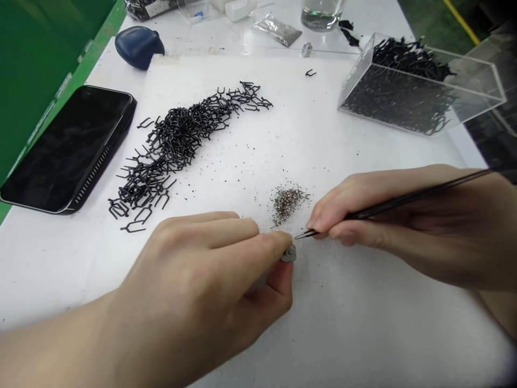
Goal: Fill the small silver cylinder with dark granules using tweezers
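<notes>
My left hand (210,275) is closed in a pinch on a small grey metal piece (288,253) just above the white sheet (363,323). My right hand (407,221) grips black tweezers (388,207) whose tip points at that piece, almost touching it. A small heap of tiny silver grains (287,202) lies right behind the tweezer tip. A long pile of black bent wire clips (177,145) stretches across the sheet to the left.
A black phone (68,148) lies at the left edge. At the back right, a clear plastic box (420,86) holds more black clips. Behind it are a dark blue rounded object (139,46), a small bag of silver grains (278,29), a glass (323,13) and one loose clip (310,73).
</notes>
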The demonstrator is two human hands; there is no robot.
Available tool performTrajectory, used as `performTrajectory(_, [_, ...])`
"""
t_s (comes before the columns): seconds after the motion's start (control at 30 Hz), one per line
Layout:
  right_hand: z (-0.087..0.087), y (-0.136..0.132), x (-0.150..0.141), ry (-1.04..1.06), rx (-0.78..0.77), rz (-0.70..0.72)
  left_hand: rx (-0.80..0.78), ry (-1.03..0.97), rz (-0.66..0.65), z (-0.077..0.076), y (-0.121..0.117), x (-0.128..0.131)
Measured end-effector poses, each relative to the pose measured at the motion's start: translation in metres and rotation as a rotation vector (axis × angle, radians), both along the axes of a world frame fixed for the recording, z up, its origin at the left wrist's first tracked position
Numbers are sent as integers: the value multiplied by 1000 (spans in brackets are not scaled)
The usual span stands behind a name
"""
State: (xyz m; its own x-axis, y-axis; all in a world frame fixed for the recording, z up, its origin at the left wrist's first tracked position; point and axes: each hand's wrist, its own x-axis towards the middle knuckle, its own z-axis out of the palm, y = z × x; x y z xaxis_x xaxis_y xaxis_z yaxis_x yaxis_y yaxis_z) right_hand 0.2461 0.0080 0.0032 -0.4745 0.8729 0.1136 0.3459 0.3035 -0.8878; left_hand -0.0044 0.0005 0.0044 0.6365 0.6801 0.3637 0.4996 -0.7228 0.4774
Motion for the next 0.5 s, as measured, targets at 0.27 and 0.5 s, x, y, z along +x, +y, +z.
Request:
performTrajectory(0.27, [3, -8, -2, 124, -113, -44, 1, -28, -31, -1, 1, 2])
performTrajectory(0.5, [2, -4, -4, 129, -136, 21, -44, 14, -35, 1, 1, 1])
